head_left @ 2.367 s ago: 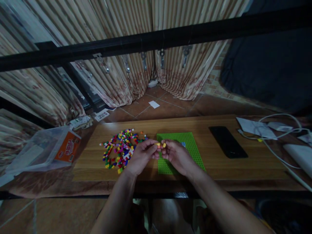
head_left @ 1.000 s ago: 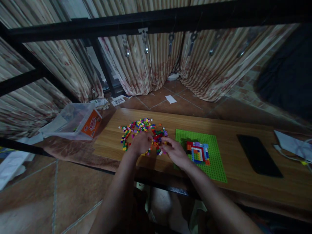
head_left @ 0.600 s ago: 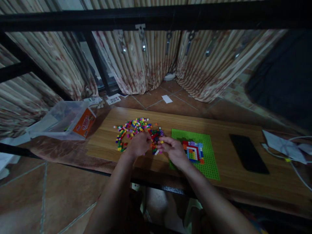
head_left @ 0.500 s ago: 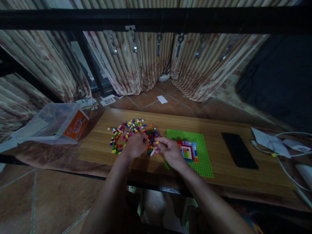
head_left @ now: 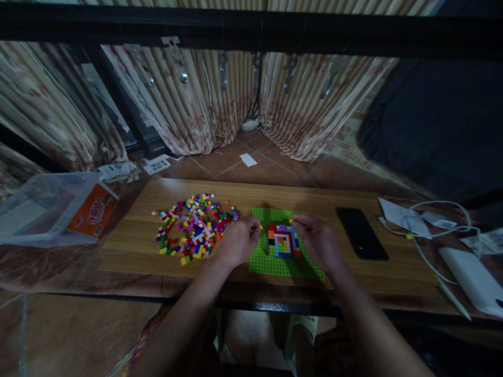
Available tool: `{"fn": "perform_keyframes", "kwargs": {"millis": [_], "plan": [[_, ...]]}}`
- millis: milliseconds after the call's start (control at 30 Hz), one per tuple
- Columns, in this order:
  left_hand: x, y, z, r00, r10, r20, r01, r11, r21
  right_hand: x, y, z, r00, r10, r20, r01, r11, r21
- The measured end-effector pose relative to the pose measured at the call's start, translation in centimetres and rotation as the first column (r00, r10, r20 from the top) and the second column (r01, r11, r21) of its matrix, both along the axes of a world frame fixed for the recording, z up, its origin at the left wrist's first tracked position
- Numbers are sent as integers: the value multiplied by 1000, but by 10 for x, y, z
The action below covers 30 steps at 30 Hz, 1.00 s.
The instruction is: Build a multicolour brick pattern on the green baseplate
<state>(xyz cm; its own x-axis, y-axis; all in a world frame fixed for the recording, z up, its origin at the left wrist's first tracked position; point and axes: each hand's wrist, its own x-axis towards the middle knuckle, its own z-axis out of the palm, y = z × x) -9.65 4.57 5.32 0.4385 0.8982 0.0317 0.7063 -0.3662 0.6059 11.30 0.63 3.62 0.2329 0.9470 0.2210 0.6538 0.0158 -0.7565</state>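
Left hand [head_left: 237, 242] at centre frame, over the left edge of the green baseplate [head_left: 275, 262], fingers pinched on a small yellow brick [head_left: 260, 227]. Right hand [head_left: 318, 240] just right of centre, over the plate's right side, fingertips pinching a tiny yellow piece [head_left: 291, 221] above the multicoloured block square [head_left: 283, 241] seated mid-plate. Loose bricks [head_left: 192, 229] piled on the bench [head_left: 137, 238] left of centre; black phone [head_left: 360, 232] to the right, clear plastic box [head_left: 51, 209] at far left, off the bench.
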Motion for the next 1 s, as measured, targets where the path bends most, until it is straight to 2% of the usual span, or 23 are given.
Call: {"fn": "perform_keyframes", "kwargs": {"millis": [200,533,1000], "plan": [[19,2,-6,998,-18,-61,21,998,53,-10,7,-2,997,76,29,-75,997,-31],[16,7,-6,991,5,-136,1,999,46,-15,18,-8,983,178,39,-176,983,-44],[15,4,-2,991,-2,-136,6,999,33,-16,26,-10,989,137,-58,-145,974,-175]]}}
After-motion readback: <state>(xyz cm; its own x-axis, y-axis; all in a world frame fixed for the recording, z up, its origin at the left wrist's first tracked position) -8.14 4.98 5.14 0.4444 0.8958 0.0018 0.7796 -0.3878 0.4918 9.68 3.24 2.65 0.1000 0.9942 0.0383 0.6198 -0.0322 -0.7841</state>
